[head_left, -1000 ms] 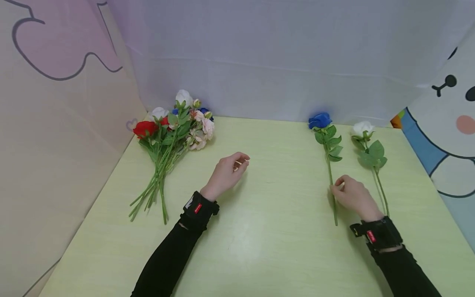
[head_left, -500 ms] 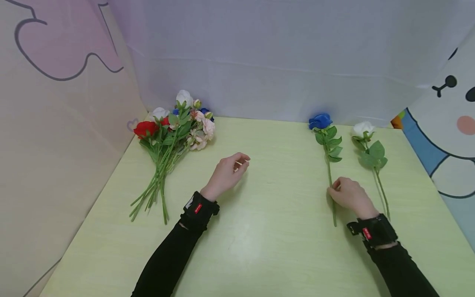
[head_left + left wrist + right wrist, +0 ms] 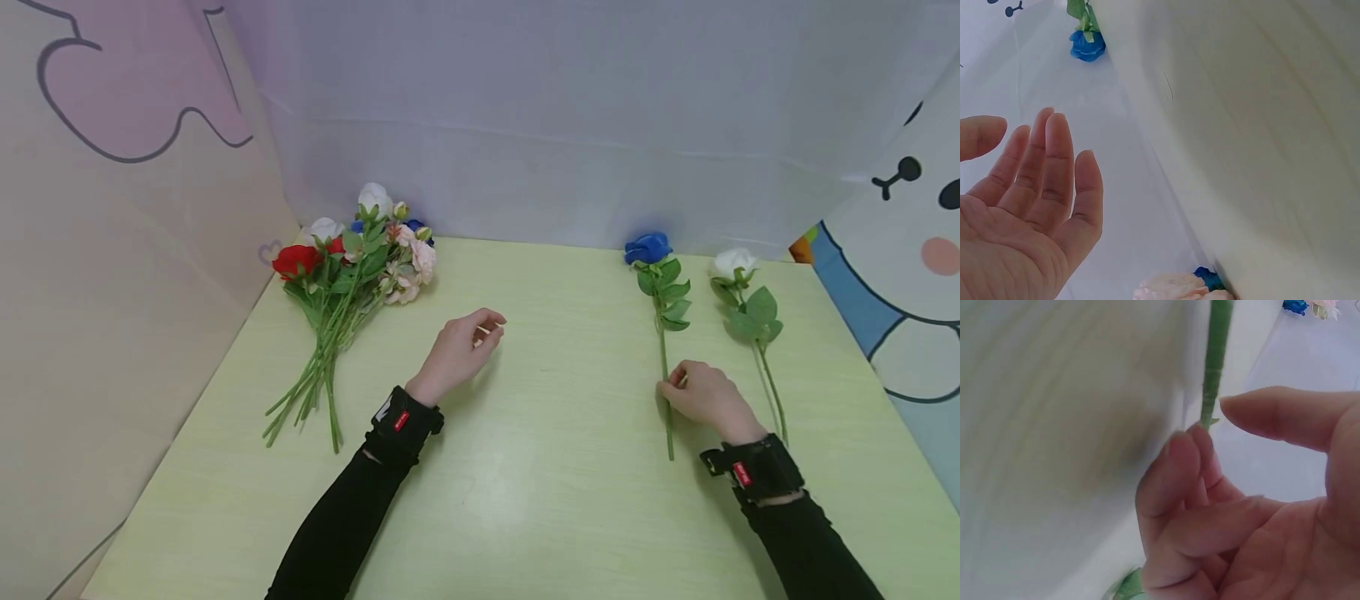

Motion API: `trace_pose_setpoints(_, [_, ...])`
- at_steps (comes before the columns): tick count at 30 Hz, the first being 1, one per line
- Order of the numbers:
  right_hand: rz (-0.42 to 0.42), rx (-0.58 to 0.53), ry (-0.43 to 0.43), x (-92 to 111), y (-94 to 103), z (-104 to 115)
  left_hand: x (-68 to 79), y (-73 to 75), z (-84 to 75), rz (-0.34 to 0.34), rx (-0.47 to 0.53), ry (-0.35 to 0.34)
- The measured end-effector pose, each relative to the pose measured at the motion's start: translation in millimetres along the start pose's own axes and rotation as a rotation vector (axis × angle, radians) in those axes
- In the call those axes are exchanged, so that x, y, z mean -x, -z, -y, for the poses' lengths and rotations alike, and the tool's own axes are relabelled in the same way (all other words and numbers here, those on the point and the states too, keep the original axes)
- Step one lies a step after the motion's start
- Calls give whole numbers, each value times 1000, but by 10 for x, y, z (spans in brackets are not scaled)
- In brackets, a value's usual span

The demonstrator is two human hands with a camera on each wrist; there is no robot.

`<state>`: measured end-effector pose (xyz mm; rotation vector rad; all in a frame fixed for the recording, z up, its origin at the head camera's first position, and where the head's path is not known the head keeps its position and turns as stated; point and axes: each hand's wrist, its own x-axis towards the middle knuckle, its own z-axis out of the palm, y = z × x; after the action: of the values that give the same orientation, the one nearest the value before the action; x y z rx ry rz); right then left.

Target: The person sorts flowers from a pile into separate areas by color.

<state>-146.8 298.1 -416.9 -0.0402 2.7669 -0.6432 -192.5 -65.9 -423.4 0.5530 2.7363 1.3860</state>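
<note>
Pale table (image 3: 540,500), lilac cloth (image 3: 525,150) behind; blue flower (image 3: 669,292) lying at the person's right.
Right hand (image 3: 708,396) loosely pinches its stem (image 3: 663,354), white flower (image 3: 756,312) just beside; left hand (image 3: 454,350) released, relaxed, near mid-table; bunch of flowers (image 3: 341,283) at left.

A hand could pass over the broad stretch of bench (image 3: 570,375) between the left grip (image 3: 456,350) and the blue rose (image 3: 648,248), as far as the back cloth (image 3: 525,125), which bars the way. The right grip (image 3: 707,396) blocks the rose's stem from the right. Only a narrow gap parts this flower from the white rose (image 3: 733,263), and the right wrist strap (image 3: 761,467) crosses its near end. A heap of flowers (image 3: 330,300) fills the far left corner beside the side wall (image 3: 127,292); some room remains between its stems and the left forearm (image 3: 337,517).
</note>
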Motion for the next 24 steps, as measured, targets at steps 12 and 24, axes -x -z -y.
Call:
trace_pose_setpoints(12, [-233, -36, 80, 8, 28, 279, 10, 82, 27, -40, -99, -4])
trace_pose_setpoints(24, [-342, -201, 194, -131, -70, 838, 42, 205, 41, -111, -311, -14])
